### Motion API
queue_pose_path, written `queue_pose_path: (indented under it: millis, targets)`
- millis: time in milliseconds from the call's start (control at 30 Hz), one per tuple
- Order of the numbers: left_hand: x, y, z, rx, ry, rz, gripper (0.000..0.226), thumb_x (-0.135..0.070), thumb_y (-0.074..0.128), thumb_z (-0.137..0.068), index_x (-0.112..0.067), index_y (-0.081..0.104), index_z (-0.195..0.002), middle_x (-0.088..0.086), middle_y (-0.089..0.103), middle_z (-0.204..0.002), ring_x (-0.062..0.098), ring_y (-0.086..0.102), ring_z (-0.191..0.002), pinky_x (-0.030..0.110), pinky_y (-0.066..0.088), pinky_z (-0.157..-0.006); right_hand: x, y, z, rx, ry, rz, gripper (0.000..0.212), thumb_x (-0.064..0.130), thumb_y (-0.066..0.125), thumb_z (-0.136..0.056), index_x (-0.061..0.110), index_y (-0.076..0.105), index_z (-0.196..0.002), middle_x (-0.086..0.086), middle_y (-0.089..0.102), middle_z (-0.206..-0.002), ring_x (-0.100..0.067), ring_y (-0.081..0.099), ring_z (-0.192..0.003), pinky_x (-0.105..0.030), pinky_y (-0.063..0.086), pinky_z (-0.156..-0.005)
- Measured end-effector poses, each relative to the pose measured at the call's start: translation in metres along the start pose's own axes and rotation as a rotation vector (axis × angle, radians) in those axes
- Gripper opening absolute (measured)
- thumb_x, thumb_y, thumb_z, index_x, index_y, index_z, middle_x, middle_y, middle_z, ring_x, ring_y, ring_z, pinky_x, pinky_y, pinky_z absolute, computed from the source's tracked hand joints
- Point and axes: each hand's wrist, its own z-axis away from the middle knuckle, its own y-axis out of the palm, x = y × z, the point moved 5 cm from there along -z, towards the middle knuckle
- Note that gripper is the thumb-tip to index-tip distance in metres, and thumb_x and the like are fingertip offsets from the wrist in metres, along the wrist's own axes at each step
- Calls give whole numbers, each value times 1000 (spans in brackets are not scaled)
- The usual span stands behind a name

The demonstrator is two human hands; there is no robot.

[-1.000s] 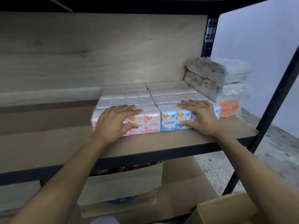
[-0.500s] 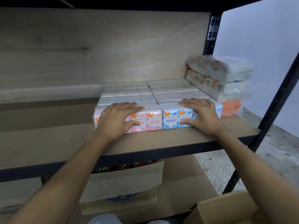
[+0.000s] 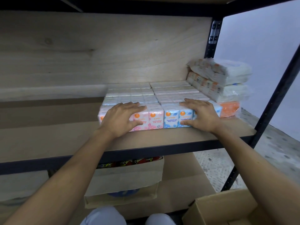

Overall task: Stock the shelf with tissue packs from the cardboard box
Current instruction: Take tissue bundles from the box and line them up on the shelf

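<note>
In the head view, we see the left hand (image 3: pixel 121 118) just left of centre, lying on the pink tissue pack (image 3: pixel 154 118). Its fingers are spread and nearly straight over the pack's top front edge, and the thumb presses the printed front face. The right hand (image 3: pixel 203 116), right of centre, lies the same way on the blue tissue pack (image 3: pixel 172 118), fingers flat on top and thumb stretched along the lower front. Neither hand curls round anything. The two packs stand side by side, touching, at the front of a block of packs (image 3: pixel 170 91) in the middle of the wooden shelf (image 3: pixel 162 140). Just right of them an orange pack (image 3: pixel 229 108) lies under two wrapped bundles (image 3: pixel 227 82). The cardboard box (image 3: pixel 227 208) sits open in the lower right corner; we cannot tell what is inside.
</note>
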Motion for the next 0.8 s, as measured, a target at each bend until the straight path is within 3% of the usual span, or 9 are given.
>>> queue_pose_path:
  millis: [267,633,800]
  targets:
    - [-7,-6,4,-13,-12,-53,63,-51,57,-89,-35,34,-146,-4,35,-154,16,27,-144,40,10,-121,21,-21,7,25,11,16,68,41,78,-72,30,51,-133,2,45,-145,-19,38,-135,-37,25,-111]
    - [-14,-49,65,-174,-45,90,39,-37,59,-90,-27,59,-128,-2,58,-135,18,50,-128,37,31,-108,111,-23,48,-33,-21,-178,43,36,70,-81,25,60,-122,3,57,-132,-17,48,-124,-32,36,-106]
    - [-21,-60,123,-188,-157,288,38,-33,57,-92,-28,58,-129,-5,54,-139,17,45,-129,36,30,-111,172,2,92,-2,20,-300,41,32,67,-84,25,59,-124,4,58,-129,-14,47,-122,-22,31,-100]
